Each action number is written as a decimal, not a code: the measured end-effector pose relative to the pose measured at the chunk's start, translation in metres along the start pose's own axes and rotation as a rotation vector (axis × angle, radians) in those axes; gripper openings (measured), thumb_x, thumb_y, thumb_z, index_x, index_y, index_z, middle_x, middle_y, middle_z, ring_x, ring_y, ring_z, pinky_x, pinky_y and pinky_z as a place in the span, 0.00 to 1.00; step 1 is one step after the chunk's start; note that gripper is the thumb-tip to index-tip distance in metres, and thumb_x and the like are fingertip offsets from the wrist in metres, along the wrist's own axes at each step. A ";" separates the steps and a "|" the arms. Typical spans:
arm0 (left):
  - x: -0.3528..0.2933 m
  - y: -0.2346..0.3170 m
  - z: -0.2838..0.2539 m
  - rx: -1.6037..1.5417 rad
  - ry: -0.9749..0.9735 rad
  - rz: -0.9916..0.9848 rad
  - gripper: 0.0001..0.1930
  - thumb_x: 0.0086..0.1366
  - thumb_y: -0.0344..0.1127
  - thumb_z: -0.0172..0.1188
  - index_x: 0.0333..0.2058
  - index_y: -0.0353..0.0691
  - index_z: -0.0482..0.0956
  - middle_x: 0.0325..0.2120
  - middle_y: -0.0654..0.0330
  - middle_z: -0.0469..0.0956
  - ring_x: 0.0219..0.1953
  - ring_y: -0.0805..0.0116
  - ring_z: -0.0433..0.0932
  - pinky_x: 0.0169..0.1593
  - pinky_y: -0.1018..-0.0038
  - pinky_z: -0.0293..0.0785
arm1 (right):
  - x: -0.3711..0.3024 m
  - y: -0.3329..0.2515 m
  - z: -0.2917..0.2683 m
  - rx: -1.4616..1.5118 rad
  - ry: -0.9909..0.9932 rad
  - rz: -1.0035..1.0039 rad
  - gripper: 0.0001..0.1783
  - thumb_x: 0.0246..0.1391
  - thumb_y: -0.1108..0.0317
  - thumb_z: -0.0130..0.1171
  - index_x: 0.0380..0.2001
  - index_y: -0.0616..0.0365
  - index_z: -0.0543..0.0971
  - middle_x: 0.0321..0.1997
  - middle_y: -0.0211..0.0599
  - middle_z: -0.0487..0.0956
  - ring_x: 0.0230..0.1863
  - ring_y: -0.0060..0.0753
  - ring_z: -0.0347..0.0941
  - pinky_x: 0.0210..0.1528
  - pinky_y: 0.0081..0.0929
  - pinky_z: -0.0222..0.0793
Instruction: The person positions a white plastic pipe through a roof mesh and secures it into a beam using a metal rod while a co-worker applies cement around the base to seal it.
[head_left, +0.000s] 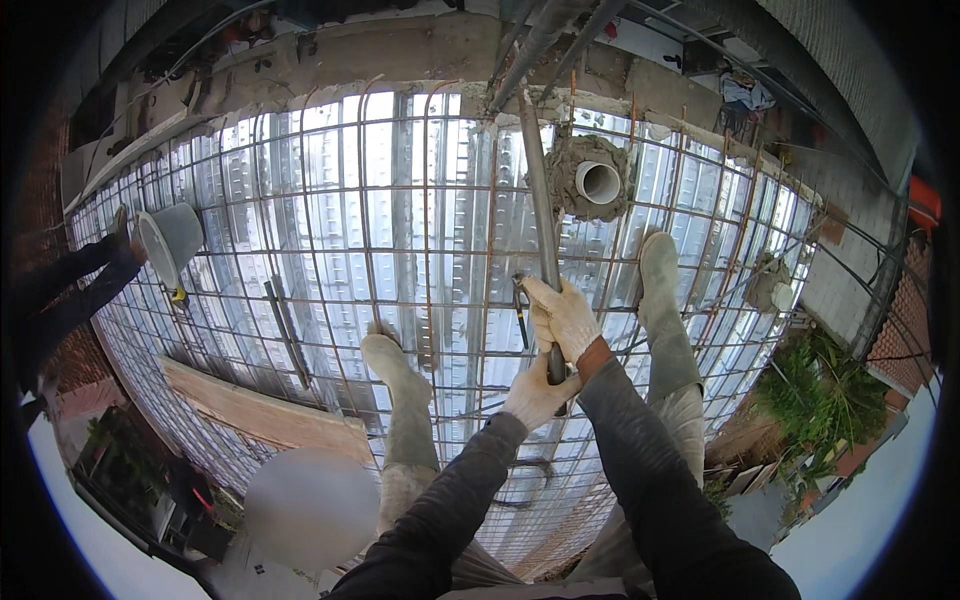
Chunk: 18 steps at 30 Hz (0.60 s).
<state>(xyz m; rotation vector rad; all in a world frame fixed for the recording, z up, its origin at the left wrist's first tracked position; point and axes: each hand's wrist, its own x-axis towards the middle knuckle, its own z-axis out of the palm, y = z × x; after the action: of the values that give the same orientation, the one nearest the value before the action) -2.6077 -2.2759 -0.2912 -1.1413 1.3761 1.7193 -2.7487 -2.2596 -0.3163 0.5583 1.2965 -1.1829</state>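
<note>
Both my hands wear pale knitted gloves and grip one long grey metal pipe (540,190). Higher up the shaft is my right hand (563,318), with its fingers wrapped round it. My left hand (540,392) closes round the pipe just below, near its lower end. From there the pipe slants away toward the wall edge, where its far end reaches other metal poles (535,50). A slim black and yellow hand tool (521,312) lies on the steel mesh beside my right hand.
Steel rebar mesh (366,215) covers shiny corrugated decking under my boots. A white plastic pipe (598,183) stands in mortar; another mortar lump (768,285) sits right. A wooden board (265,405) lies left. Another person's arms (85,275) reach to a grey bucket (172,238).
</note>
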 end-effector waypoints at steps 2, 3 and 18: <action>-0.024 0.021 -0.020 0.235 -0.088 0.128 0.35 0.61 0.56 0.72 0.57 0.34 0.77 0.46 0.49 0.84 0.46 0.58 0.84 0.54 0.64 0.79 | -0.027 -0.003 -0.019 0.026 -0.023 -0.032 0.17 0.66 0.55 0.67 0.38 0.57 0.74 0.17 0.22 0.64 0.13 0.19 0.57 0.14 0.27 0.52; -0.033 0.021 -0.044 0.377 -0.089 0.188 0.33 0.62 0.55 0.73 0.57 0.36 0.78 0.46 0.53 0.85 0.47 0.58 0.84 0.55 0.65 0.79 | -0.052 0.009 0.006 0.040 0.011 0.012 0.17 0.66 0.56 0.67 0.38 0.57 0.74 0.17 0.22 0.64 0.13 0.19 0.57 0.14 0.27 0.52; -0.186 0.406 -0.138 -0.105 0.712 1.226 0.20 0.66 0.30 0.70 0.55 0.36 0.78 0.46 0.55 0.81 0.48 0.66 0.81 0.55 0.69 0.80 | -0.307 0.013 -0.083 0.424 -0.041 0.472 0.21 0.67 0.51 0.65 0.25 0.47 0.70 0.17 0.20 0.60 0.13 0.20 0.53 0.17 0.30 0.55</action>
<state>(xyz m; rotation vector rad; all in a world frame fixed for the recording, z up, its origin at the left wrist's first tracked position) -2.8577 -2.5012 0.0333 -1.0541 2.8587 2.2434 -2.7269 -2.0766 -0.0573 1.0776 0.8103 -1.0590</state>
